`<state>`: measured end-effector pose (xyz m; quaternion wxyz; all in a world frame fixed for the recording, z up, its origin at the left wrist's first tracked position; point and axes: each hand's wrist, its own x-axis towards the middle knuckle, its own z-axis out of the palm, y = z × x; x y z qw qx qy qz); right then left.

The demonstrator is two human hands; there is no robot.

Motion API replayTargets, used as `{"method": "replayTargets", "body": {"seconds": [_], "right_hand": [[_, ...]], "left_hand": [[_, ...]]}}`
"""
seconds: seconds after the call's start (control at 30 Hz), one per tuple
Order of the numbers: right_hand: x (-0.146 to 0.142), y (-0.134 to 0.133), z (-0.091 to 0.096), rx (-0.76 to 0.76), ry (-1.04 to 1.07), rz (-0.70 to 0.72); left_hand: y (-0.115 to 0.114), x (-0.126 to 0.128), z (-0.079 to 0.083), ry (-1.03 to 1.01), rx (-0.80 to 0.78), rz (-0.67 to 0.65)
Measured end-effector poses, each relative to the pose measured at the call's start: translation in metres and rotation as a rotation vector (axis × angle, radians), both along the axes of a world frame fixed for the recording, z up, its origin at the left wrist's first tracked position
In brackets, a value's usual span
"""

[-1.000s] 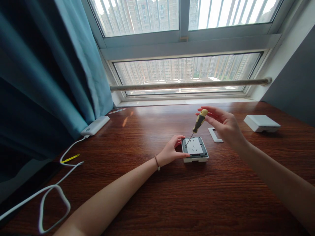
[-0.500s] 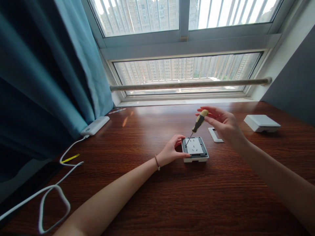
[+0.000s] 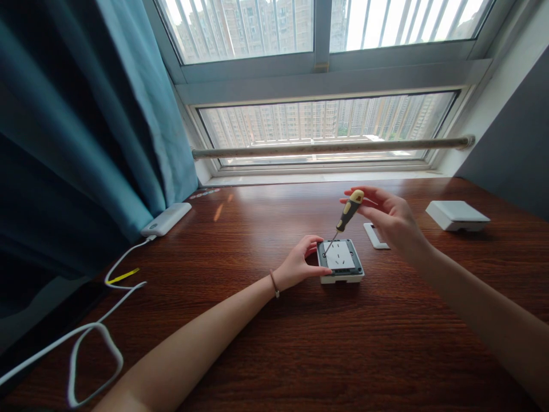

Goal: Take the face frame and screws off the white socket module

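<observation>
On the dark wooden tabletop lies a wall socket (image 3: 340,255), a white slotted face set in a grey frame on a white back box. My left hand (image 3: 302,260) grips the box by its left side, thumb along the near edge and fingers at the far one. A screwdriver (image 3: 349,212) with a yellow and black handle leans to the right, its tip at the screw hole on the left of the grey frame. The fingers of my right hand (image 3: 388,217) are closed around the handle's upper end.
A white cover frame (image 3: 376,236) lies partly behind my right hand. Farther right sits another white box (image 3: 457,216). At left are a white power strip (image 3: 167,220), its looping cable (image 3: 99,326) and a blue curtain (image 3: 141,103). A metal rail (image 3: 334,149) crosses the window.
The screwdriver handle has turned slightly in my right hand and tilts a touch more to the right. My left hand and the socket stay in place.
</observation>
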<state>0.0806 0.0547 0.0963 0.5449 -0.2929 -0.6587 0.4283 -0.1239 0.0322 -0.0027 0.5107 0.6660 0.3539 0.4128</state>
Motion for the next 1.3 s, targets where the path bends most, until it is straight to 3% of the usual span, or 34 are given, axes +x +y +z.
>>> {"method": "replayTargets", "body": {"seconds": [0.2,0.5,0.7,0.9,0.97,1.13,1.3], "right_hand": [[0.001,0.008,-0.009,0.044,-0.058,-0.12],[-0.001,0.0,-0.001,0.028,-0.02,0.031],[0.001,0.007,-0.007,0.097,-0.093,-0.127],[-0.001,-0.002,-0.001,0.069,-0.053,0.048],[-0.002,-0.002,-0.001,0.078,-0.059,0.043],[0.0,0.005,-0.007,0.099,-0.087,-0.118],[0.001,0.002,-0.004,0.06,-0.02,0.014]], "left_hand": [[0.0,0.0,0.0,-0.003,0.006,-0.001],[0.0,0.0,-0.001,-0.004,0.003,0.002],[0.0,0.001,-0.001,0.005,0.005,0.01],[0.0,0.001,0.0,-0.008,0.017,-0.008],[0.0,0.0,-0.001,-0.01,0.018,-0.009],[0.001,0.0,-0.002,0.004,0.018,0.0],[0.0,0.0,-0.002,-0.008,0.005,-0.008]]}}
